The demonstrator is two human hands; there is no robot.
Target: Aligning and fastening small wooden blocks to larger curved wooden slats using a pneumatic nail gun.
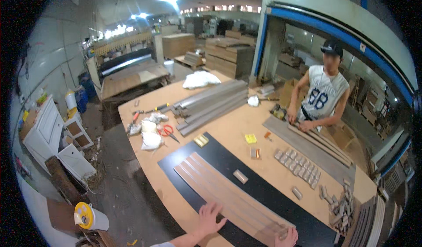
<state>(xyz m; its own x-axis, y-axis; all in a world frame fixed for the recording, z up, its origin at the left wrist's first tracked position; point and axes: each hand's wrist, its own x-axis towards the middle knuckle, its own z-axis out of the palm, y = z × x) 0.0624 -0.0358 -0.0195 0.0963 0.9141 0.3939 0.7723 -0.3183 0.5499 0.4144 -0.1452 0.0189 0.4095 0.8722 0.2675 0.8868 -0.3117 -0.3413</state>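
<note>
Pale wooden strips [228, 193], several laid side by side, rest on a long black panel [263, 190] that runs across a big tan workbench [228, 128]. We see the strips' long axis slant from the upper left, farther from us, down to the lower right, where their near ends sit close to our body.

Our left hand [210, 216] lies flat with fingers spread, palm down, at the near left edge of the strips, apparently pressing on the outermost one. Our right hand [286, 236] sits at the strips' near right end, fingers curled over the end of a strip; whether it truly grips or only rests there, we cannot tell. The right hand is the one at the strips' end; the left is beside their length, so the strips stretch away from both hands toward the upper left.

A small wooden block [240, 176] lies on the black panel just beyond the strips. Farther off we see rows of small blocks [298, 162], red scissors [166, 130] and a stack of grey slats [211, 103]. Across the bench, another person [323, 95] bends over a long grey board [307, 148].
</note>
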